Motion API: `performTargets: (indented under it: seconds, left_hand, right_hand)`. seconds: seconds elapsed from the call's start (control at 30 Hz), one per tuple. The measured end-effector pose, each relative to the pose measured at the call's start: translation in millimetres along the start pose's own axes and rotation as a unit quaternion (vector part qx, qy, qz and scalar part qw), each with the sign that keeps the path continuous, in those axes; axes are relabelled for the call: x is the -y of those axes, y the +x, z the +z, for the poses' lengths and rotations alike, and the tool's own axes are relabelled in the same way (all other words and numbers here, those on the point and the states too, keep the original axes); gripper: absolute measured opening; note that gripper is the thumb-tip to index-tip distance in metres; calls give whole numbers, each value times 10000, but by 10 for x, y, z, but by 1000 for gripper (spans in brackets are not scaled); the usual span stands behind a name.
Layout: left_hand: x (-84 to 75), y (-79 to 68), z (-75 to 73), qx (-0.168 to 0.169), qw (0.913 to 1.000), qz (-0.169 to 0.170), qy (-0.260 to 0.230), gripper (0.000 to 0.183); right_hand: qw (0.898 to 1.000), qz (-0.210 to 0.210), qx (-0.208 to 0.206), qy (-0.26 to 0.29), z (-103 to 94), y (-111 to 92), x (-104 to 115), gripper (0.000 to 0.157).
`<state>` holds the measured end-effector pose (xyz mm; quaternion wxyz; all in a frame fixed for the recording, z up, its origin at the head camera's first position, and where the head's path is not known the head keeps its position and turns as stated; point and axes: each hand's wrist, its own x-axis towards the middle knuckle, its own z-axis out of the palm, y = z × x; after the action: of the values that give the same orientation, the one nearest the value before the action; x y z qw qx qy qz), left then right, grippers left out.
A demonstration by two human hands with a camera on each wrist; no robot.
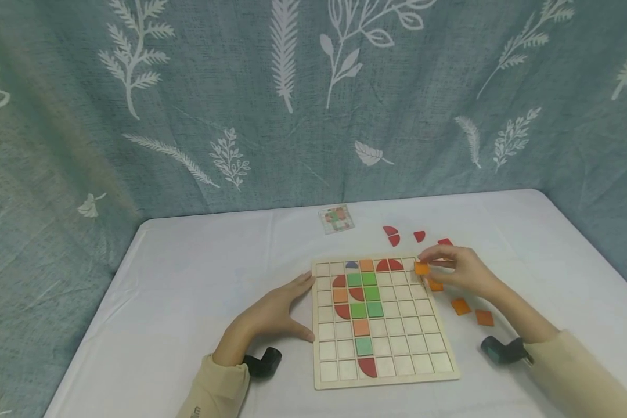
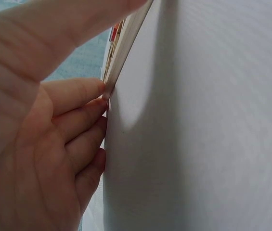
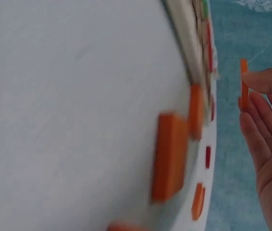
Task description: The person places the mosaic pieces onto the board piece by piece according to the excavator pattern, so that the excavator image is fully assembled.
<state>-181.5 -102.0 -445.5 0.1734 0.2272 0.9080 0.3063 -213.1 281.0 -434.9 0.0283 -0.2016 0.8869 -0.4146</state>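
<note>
A wooden grid board (image 1: 404, 331) lies on the white table, with green, orange, red and blue tiles in some of its squares. My left hand (image 1: 274, 310) touches the board's left edge, fingers and thumb spread along it; the left wrist view shows fingertips (image 2: 102, 86) against the rim. Over the board's top right corner, my right hand (image 1: 462, 270) pinches an orange square tile (image 1: 421, 268) between thumb and fingers. The right wrist view shows this tile edge-on, lifted above the table. Below that hand lies another orange tile (image 1: 436, 285), close to the board's right edge.
Right of the board lie more orange tiles (image 1: 461, 306). Red quarter-round pieces (image 1: 394, 240) and a red tile (image 1: 444, 241) lie beyond it. A small pattern card (image 1: 337, 219) rests at the back. A green-blue leaf-patterned curtain (image 1: 303, 145) hangs behind the table.
</note>
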Motion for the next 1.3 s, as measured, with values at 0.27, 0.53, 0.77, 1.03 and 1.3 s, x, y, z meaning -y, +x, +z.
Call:
performTargets:
  seconds: [0.27, 0.53, 0.77, 1.03, 1.3]
  left_hand:
    - [-8, 6, 7, -16, 10000, -63, 29, 109]
    - [5, 6, 9, -17, 10000, -75, 44, 109]
    - [-9, 1, -1, -22, 9999, -111, 14, 109]
    - [7, 8, 1, -3, 9999, -115, 4, 109]
    - [-4, 7, -3, 14, 9999, -161, -4, 109]
  right_hand:
    - [9992, -315, 248, 79, 183, 143, 224, 29]
    - [9950, -888, 417, 174, 368, 255, 335, 26]
    - [9930, -911, 730, -193, 426, 290, 362, 23]
    - [9893, -922, 826, -775, 428, 313, 351, 23]
    - [9884, -960, 817, -852, 442, 321, 343, 23]
